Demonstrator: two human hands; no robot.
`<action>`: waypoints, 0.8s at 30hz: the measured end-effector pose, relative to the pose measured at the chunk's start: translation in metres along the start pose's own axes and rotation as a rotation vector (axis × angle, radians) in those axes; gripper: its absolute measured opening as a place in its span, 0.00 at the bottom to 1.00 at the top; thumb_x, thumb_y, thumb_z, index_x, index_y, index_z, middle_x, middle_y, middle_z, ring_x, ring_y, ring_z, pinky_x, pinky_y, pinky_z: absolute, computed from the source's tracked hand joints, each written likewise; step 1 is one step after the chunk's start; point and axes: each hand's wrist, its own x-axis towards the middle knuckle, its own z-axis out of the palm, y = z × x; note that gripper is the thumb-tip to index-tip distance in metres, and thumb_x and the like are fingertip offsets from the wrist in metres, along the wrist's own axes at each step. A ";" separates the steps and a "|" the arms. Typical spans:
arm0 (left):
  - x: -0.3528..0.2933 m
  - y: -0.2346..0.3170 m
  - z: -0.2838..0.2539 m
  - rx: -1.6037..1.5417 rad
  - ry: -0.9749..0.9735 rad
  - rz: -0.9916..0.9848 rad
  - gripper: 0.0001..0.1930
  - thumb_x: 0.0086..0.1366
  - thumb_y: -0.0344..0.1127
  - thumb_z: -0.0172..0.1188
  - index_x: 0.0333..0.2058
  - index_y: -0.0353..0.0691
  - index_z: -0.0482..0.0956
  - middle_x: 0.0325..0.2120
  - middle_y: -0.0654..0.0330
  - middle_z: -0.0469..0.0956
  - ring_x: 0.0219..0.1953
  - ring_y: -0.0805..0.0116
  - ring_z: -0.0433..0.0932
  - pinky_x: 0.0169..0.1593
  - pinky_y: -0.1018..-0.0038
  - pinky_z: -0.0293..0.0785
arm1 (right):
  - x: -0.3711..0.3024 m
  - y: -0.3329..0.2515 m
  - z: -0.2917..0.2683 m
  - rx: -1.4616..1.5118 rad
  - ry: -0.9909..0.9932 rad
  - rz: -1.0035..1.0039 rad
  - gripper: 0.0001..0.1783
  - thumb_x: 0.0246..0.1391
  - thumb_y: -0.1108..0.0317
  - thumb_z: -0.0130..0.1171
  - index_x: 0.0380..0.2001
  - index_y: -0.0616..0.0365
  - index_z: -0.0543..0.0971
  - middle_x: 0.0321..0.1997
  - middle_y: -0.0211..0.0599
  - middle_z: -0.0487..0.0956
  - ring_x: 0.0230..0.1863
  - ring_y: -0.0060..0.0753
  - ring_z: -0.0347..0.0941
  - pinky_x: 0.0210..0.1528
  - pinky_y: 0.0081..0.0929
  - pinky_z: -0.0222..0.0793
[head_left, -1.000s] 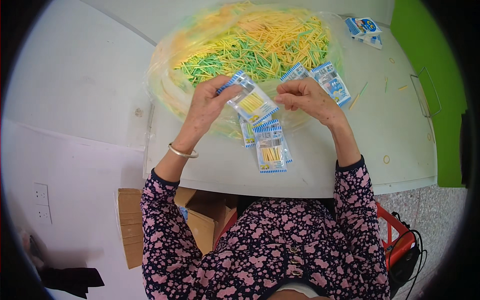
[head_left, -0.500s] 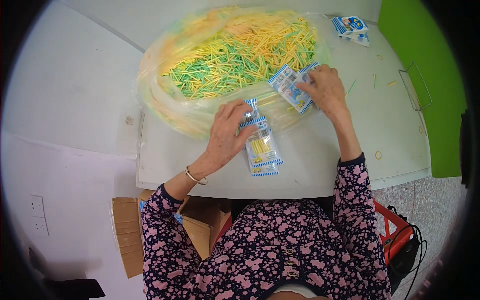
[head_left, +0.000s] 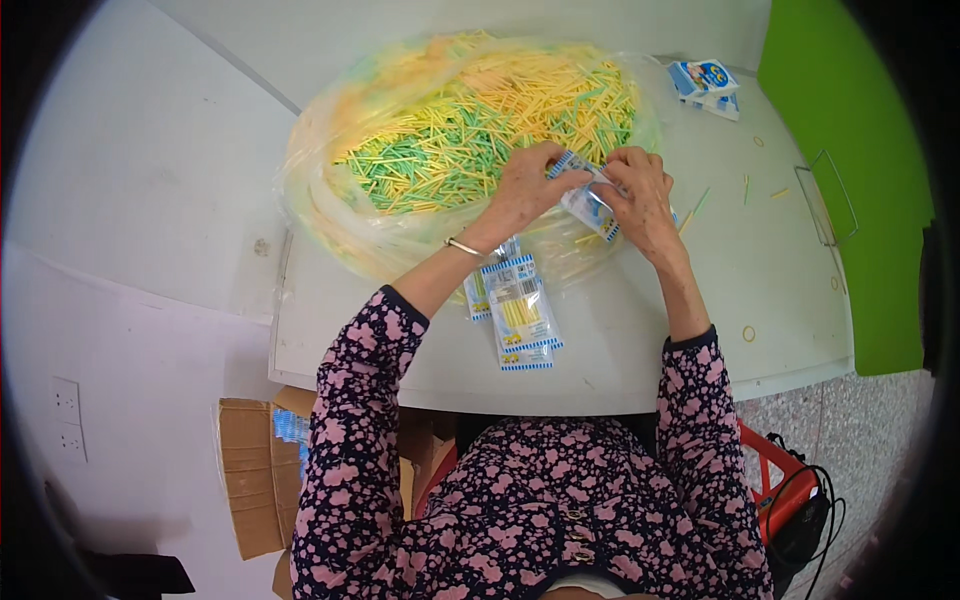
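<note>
My left hand (head_left: 532,190) is closed with thumb and fingers on the upper left part of a small blue-and-white clear packet (head_left: 592,207). From the other side my right hand (head_left: 640,195) pinches the same packet, above the near right edge of a large clear plastic bag (head_left: 330,225). Thin yellow, green and orange sticks (head_left: 470,130) fill the bag. Nearer to me on the table lies a small overlapping pile of filled packets (head_left: 520,315), with yellow sticks showing through the top one. Fingers cover part of the held packet, so its contents are hard to make out.
Two blue-and-white packs (head_left: 708,85) lie at the far right of the table (head_left: 640,350). Loose sticks (head_left: 745,190) and rubber bands (head_left: 749,333) are scattered there, beside a green panel (head_left: 830,150) and a wire handle (head_left: 835,200). Below left stands an open cardboard box (head_left: 250,480).
My left hand has left the packet pile and moved up and right to the packet by my right hand. Both hands now grip that packet.
</note>
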 end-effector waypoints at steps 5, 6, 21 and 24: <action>-0.006 0.028 -0.015 -0.234 0.063 -0.025 0.09 0.52 0.37 0.61 0.26 0.38 0.80 0.18 0.54 0.74 0.27 0.58 0.71 0.31 0.67 0.66 | 0.003 -0.012 -0.009 0.383 -0.064 0.172 0.08 0.47 0.70 0.60 0.27 0.65 0.75 0.26 0.35 0.73 0.27 0.26 0.66 0.31 0.22 0.59; -0.009 0.030 -0.019 -0.222 0.067 -0.029 0.09 0.52 0.37 0.61 0.26 0.38 0.80 0.18 0.54 0.74 0.27 0.58 0.71 0.31 0.67 0.66 | 0.003 -0.018 -0.010 0.394 -0.065 0.166 0.08 0.47 0.70 0.60 0.27 0.65 0.75 0.26 0.35 0.73 0.27 0.26 0.66 0.31 0.22 0.59; -0.016 -0.027 -0.080 -0.136 0.036 0.077 0.10 0.57 0.39 0.58 0.27 0.37 0.80 0.24 0.56 0.77 0.28 0.57 0.72 0.34 0.67 0.68 | 0.001 -0.037 -0.006 0.507 -0.307 0.180 0.12 0.51 0.69 0.58 0.21 0.67 0.72 0.15 0.23 0.61 0.20 0.14 0.54 0.21 0.20 0.49; -0.011 -0.074 -0.128 0.530 -0.075 0.079 0.14 0.57 0.43 0.58 0.32 0.38 0.79 0.28 0.56 0.77 0.35 0.58 0.72 0.42 0.66 0.67 | 0.003 -0.034 -0.004 0.538 -0.241 0.222 0.15 0.51 0.68 0.58 0.20 0.68 0.69 0.13 0.33 0.59 0.17 0.20 0.52 0.19 0.25 0.49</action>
